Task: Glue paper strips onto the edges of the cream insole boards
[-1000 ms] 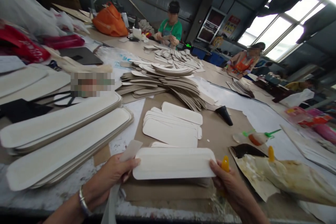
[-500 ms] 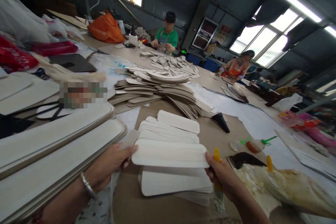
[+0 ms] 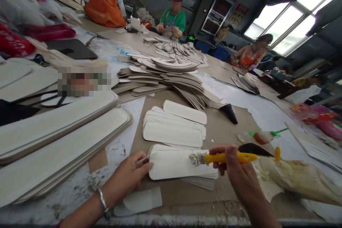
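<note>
My right hand [image 3: 235,164] is closed round the yellow handle of a brush [image 3: 221,157]. Its clotted, whitish bristles meet the right part of the top white panel on a near stack of panels [image 3: 171,165]. At that stack's left end, my left hand [image 3: 133,171] pinches a thin pale piece [image 3: 142,161] seen nearly edge-on, its thumb close to the panel's edge. Just beyond lies a second, fanned pile of white panels [image 3: 173,133]. Pale, thin sheet pieces [image 3: 144,199] lie below my left hand.
Long white boards [image 3: 80,146] are stacked at left. A heap of curved boards [image 3: 171,74] rises behind the piles. A dark cone [image 3: 229,113], a bottle with a green nozzle [image 3: 263,137] and a glue-smeared bag [image 3: 299,174] lie at right. Two co-workers sit farther back.
The panel held between both hands now lies on the farther pile. My right hand has swung the brush level, bristles onto the near stack. My left hand has moved lower.
</note>
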The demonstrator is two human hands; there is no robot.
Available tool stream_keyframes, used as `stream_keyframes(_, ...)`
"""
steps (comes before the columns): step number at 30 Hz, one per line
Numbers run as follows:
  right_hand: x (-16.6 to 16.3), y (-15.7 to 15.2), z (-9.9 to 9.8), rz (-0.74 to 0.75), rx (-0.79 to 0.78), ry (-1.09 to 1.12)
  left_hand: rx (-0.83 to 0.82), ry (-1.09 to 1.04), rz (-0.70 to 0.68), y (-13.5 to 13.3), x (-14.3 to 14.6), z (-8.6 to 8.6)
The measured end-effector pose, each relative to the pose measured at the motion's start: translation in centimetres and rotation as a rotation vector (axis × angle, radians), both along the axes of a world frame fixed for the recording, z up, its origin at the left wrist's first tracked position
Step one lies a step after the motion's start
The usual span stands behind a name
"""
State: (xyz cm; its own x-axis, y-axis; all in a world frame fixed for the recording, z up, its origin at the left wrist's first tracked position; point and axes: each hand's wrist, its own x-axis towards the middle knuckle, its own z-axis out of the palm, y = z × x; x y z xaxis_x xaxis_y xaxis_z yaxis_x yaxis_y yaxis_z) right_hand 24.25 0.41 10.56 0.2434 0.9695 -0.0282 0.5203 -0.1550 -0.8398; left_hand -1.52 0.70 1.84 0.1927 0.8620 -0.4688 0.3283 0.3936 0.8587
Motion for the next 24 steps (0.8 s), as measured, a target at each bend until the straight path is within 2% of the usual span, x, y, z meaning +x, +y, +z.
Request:
stream_keyframes(4, -3.3, -1.0, -1.8, 0.024, 0.029, 0.361, -0.006, -0.059, 0.057, -0.1, 0.5, -0.4)
stream_keyframes(8, -5.9, -1.1, -3.9, 0.058, -0.084, 0.507, -0.021, -0.121, 0.083, 0.0, 0.6, -0.5)
stream_keyframes(11, -6.6, -1.2, -4.4, 0.078, -0.138, 0.467, -0.052, -0.138, 0.098, -0.1, 0.5, 0.0)
stream_keyframes(15, -6.1, -1.5, -3.8, 0.045, -0.123, 0.304, -0.07, -0.158, 0.119, -0.2, 0.4, 0.5)
stream_keyframes(19, -6.4, -1.8, -3.3, 0.034, -0.091, 0.264, -0.072, -0.176, 0.123, -0.2, 0.4, 0.1)
stream_keyframes(22, -6.9, -1.9, -3.8, 0.078, -0.086, 0.293, -0.084, -0.173, 0.121, -0.2, 0.5, -0.2)
stream_keyframes(24, -6.6, -1.8, -4.3, 0.069, -0.073, 0.225, -0.097, -0.167, 0.12, -0.3, 0.4, -0.1)
